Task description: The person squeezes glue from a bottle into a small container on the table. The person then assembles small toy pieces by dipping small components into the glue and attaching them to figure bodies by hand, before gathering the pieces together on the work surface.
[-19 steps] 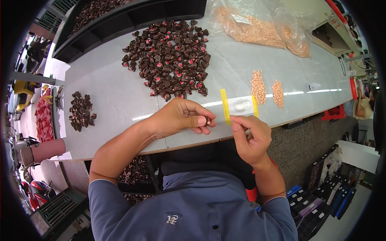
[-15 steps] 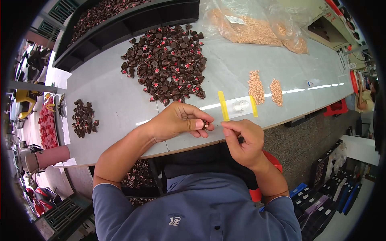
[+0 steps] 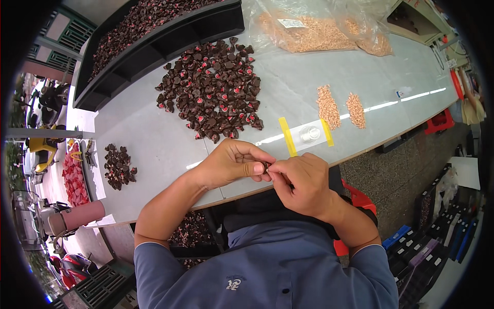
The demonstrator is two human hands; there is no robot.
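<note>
Gripping a small dark-brown piece [image 3: 266,166], mostly hidden and perhaps rounded, in the closed pinch of the left hand [image 3: 229,164], at ten o'clock from the right hand [image 3: 303,180], also pinched closed, though impossible to tell on what.

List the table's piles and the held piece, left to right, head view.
Small dark brown pile, large dark brown pile with red spots, dark held piece, longer tan granular pile, shorter tan granular pile.

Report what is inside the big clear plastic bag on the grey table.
Many small beige pieces lie inside the clear plastic bag; its underside and whatever the white rectangular label covers cannot be seen.
</note>
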